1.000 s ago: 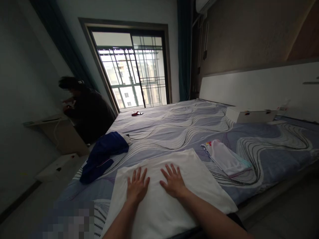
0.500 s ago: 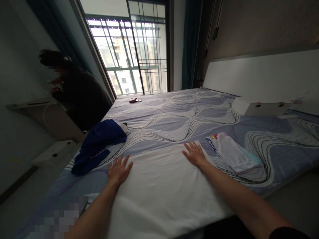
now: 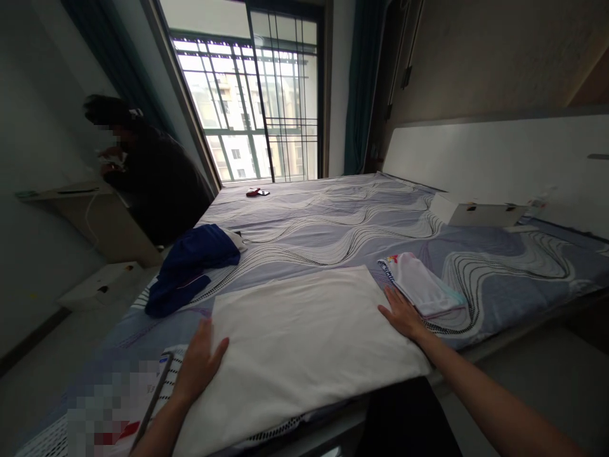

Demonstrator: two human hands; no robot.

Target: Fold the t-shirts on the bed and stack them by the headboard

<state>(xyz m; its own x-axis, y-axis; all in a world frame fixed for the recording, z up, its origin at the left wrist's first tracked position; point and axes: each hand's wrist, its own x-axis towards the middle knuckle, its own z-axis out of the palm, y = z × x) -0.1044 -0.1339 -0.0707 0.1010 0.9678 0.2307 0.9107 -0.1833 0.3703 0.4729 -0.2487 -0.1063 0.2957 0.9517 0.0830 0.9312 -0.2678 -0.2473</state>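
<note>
A white cloth, folded into a wide flat piece, lies on the near edge of the bed. At its left edge rests my left hand, fingers stretched out and slightly smeared by motion. My right hand lies flat along the cloth's right edge, fingers apart, holding nothing. Just beyond the right hand is a folded white garment with colourful print and a pale teal part. A dark blue garment sits crumpled past the left hand.
The patterned bedsheet covers the bed. A white box stands near the headboard. Small red and dark items lie at the far edge. Another person bends by a small desk at left. A second white box is on the floor.
Both hands have slid nearer to me along the cloth's sides, the right one also outward. The cloth's far corners are now uncovered. The view has shifted slightly.
</note>
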